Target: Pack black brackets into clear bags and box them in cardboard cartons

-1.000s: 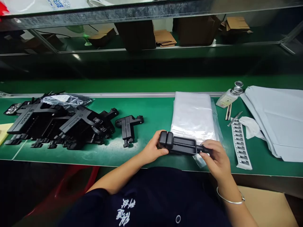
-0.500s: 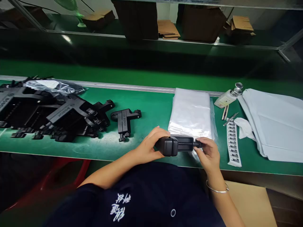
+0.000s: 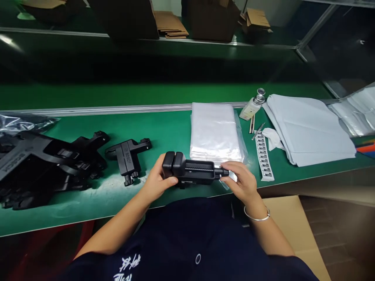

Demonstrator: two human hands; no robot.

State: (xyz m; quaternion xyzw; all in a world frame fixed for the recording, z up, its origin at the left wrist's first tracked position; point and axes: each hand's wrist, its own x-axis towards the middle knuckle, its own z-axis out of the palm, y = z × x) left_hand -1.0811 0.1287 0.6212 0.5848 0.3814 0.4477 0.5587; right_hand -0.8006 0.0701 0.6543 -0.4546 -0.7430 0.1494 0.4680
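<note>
A black plastic bracket (image 3: pixel 199 172) is held level between my two hands above the front of the bench, its long slot with a ridged, screw-like rod facing up. My left hand (image 3: pixel 156 181) wraps round its bulky left end, thumb on the near side and the other fingers mostly hidden. At the opposite end, my right hand (image 3: pixel 240 178) pinches the small knob between thumb and fingers. A similar, smaller-looking bracket (image 3: pixel 126 158) marked BOSCH lies on the bench to the left. Behind the held bracket is a stack of clear plastic bags (image 3: pixel 213 130).
More black brackets (image 3: pixel 58 160) are piled at the left. Rightward lie a white bottle (image 3: pixel 252 107), a label strip (image 3: pixel 264 160), a crumpled tissue (image 3: pixel 273 138) and white sheets (image 3: pixel 310 128). Below the bench's right side is a cardboard box (image 3: pixel 293 218); flattened cardboard (image 3: pixel 171 25) lies on the shelf behind.
The view has swung right, so bench items sit further left and more shows at the right. The bracket has tipped, showing more of its slot and near side. Both hands keep their hold.
</note>
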